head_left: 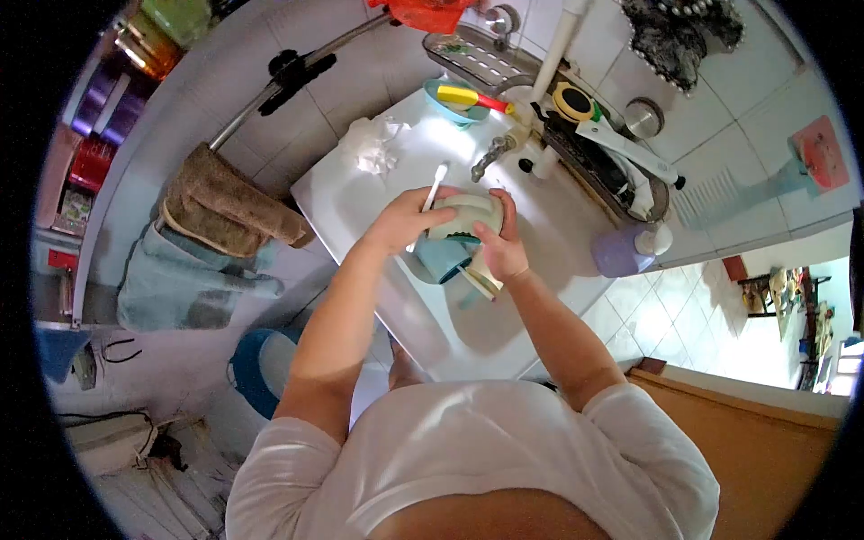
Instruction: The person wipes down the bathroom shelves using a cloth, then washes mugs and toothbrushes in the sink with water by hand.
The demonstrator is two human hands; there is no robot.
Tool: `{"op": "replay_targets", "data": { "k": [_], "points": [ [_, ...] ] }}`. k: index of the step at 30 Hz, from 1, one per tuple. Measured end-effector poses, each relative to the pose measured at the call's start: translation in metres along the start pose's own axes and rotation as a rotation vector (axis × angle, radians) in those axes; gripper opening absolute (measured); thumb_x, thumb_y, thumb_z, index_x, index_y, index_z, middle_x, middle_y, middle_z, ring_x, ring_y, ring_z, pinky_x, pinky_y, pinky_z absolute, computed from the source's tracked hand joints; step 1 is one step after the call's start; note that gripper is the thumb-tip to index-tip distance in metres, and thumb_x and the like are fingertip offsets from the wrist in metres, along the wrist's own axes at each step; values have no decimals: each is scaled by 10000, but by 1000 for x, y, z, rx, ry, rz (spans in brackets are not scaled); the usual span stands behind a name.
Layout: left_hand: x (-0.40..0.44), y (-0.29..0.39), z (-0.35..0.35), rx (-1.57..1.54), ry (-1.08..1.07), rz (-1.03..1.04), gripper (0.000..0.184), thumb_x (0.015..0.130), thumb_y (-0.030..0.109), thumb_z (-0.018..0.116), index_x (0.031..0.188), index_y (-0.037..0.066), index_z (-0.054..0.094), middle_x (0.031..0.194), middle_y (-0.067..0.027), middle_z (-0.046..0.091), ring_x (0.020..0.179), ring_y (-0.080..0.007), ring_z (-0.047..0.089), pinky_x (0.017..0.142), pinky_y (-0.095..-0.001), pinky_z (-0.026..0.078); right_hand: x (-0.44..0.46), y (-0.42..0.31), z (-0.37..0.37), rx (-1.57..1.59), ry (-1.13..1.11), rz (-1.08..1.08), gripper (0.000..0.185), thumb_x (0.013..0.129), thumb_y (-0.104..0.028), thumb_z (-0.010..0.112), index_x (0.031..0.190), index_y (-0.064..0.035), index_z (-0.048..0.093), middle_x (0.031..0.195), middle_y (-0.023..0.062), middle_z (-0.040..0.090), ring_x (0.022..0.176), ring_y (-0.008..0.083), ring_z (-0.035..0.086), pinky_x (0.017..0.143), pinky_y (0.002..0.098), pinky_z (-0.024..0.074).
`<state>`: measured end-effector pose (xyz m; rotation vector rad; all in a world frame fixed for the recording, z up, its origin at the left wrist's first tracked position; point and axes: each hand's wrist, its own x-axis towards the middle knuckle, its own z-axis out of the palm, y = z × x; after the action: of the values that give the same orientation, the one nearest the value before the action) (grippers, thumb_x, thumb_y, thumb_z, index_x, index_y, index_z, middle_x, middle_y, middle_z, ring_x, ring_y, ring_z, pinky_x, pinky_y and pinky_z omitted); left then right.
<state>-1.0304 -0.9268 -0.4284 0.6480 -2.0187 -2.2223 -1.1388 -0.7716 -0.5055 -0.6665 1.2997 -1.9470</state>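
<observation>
Over the basin of a white sink (343, 214), my left hand (405, 220) and my right hand (504, 236) hold a pale green rounded object (468, 214) between them, one at each side. A white stick-like brush (436, 184) stands at my left fingers, apparently held against the object. Just below the object is a teal cup (441, 259) in the basin, tilted, with thin pale items (481, 281) beside it. What exactly the green object is cannot be made out. The metal faucet (491, 158) is just beyond my hands.
Crumpled white paper (370, 146) and a teal bowl (454, 106) with a yellow-red tool lie on the sink's far side. A purple soap bottle (623, 250) stands at right. Towels (216, 202) hang left. A black tray (585, 157) of items borders the faucet. A blue bucket (256, 369) is lower left.
</observation>
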Motion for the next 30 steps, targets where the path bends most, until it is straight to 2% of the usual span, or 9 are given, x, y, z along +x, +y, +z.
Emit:
{"op": "replay_targets", "data": {
  "k": [8,11,14,17,20,21,24,25,30],
  "points": [
    [11,-26,4,-299,1,36,118,864,194,629,859,79,604,784,41,531,732,-74,481,665,-248,417,7,-5,-16,-169,-133,-246,676,747,-60,700,1303,-97,316,1285,99,363,1175,222,387,1003,357,334],
    [13,-21,1,-14,-34,16,160,851,216,649,837,63,605,758,29,544,737,-85,492,679,-256,419,10,-2,-22,-540,-80,-436,704,719,-166,755,1278,-90,332,1223,112,399,1139,232,409,979,356,348],
    [6,7,19,442,22,-85,264,878,307,616,867,44,639,740,10,569,766,-105,519,716,-273,428,10,-3,-20,-593,-70,-440,676,712,-169,749,1255,-86,355,1202,122,416,1135,258,414,983,359,338],
    [17,-10,23,319,187,-33,362,928,376,523,1037,49,634,823,-25,604,748,-140,554,722,-296,450,0,-11,-6,-205,-33,-83,619,714,-155,721,1229,-94,384,1185,125,437,1123,276,427,975,368,341],
    [29,-25,22,-176,351,148,407,960,390,446,1197,82,566,889,-47,615,665,-173,564,700,-312,473,3,4,-5,129,105,119,595,719,-129,690,1238,-118,398,1182,111,449,1109,257,436,969,365,349],
    [27,-28,14,-224,344,110,409,972,374,429,1289,121,475,915,-65,604,574,-165,533,616,-302,484,2,5,-5,214,132,107,601,717,-119,681,1248,-127,398,1185,105,448,1109,251,438,967,363,352],
    [15,-36,-8,-141,476,-1,423,972,411,418,1291,134,449,838,-70,587,539,-123,490,511,-265,448,-7,1,-15,387,162,108,617,728,-103,646,1286,-142,384,1196,85,451,1120,241,442,971,366,357],
    [10,-37,-16,-2,431,-34,406,974,423,403,1271,150,441,777,-66,566,496,-83,434,412,-226,351,-11,-5,-18,388,134,124,620,742,-107,630,1304,-139,371,1202,77,455,1132,244,443,978,373,357],
    [-8,-39,-17,-368,136,-25,385,987,362,385,1254,95,459,745,-55,542,464,-75,365,407,-201,269,-12,-9,-26,367,43,129,569,800,-170,579,1330,-125,376,1219,84,492,1153,246,459,1008,387,344]
  ]
}}
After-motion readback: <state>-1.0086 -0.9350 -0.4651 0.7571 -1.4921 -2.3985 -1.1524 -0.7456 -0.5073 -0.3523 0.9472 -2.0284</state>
